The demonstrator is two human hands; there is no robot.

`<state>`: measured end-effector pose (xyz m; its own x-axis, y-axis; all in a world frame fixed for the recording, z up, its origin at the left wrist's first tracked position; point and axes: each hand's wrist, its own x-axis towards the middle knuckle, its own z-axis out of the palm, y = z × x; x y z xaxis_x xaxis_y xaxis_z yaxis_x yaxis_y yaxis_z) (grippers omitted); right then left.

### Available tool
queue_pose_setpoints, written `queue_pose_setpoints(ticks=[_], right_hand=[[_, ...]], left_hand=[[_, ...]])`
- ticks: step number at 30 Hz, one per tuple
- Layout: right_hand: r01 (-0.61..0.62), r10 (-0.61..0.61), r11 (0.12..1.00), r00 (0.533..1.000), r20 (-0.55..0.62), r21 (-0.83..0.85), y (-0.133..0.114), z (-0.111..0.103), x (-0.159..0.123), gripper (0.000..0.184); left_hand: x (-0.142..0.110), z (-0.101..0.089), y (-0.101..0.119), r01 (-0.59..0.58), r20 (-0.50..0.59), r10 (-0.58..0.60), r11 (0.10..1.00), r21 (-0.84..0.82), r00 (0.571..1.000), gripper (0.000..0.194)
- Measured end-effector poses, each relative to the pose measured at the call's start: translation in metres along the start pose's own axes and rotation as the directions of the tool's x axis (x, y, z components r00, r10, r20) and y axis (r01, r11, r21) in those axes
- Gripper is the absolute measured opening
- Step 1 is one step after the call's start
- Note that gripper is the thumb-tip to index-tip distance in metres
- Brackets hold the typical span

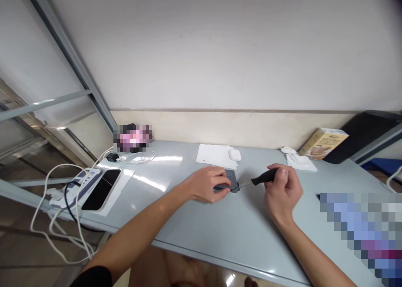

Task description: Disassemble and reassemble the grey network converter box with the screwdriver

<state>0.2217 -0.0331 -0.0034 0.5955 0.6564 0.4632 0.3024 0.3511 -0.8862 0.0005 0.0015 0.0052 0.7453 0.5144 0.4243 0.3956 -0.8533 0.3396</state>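
A gray block (pixel 232 178) is kept on the table (pixel 194 228), in front of the person. It is held by the left hand (pixel 212 184), with the fingers and thumb closed on it. A driver (pixel 265 177) is gripped by its black handle in the right hand (pixel 284 190), and the fingers are wrapped tight around it. The thin metal rod is aimed at the near right corner of the block. Whether the tip is set in a screw or just touches the corner cannot be told.

The work seems to be partway along, at this one corner. The block looks whole where it can be seen, so any opening up seems not yet done. The other end is hidden by the left hand, so what is done or left there cannot be known.

Behind the block, a small white case (pixel 235 154) is set at the edge of some paper (pixel 213 153). It looks closed, and what is in it is not shown. A yellow box (pixel 326 143) is stood at the back right. Its inside cannot be seen, so whether it is full cannot be told.
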Motion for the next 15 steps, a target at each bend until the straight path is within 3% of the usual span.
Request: queue_pose_setpoints(ticks=[7, 15], right_hand=[[-0.141, 0.143, 0.988, 0.989, -0.029, 0.068, -0.007, 0.001, 0.006, 0.04], [-0.276, 0.273, 0.953, 0.961, 0.04, 0.122, 0.0, 0.0, 0.012, 0.036]], left_hand=[[0.0, 0.003, 0.001, -0.009, 0.01, 0.009, 1.0, -0.001, 1.0, 0.018], [0.002, 0.008, -0.007, 0.031, 0.012, -0.031, 0.999, 0.009, 0.999, 0.02]])
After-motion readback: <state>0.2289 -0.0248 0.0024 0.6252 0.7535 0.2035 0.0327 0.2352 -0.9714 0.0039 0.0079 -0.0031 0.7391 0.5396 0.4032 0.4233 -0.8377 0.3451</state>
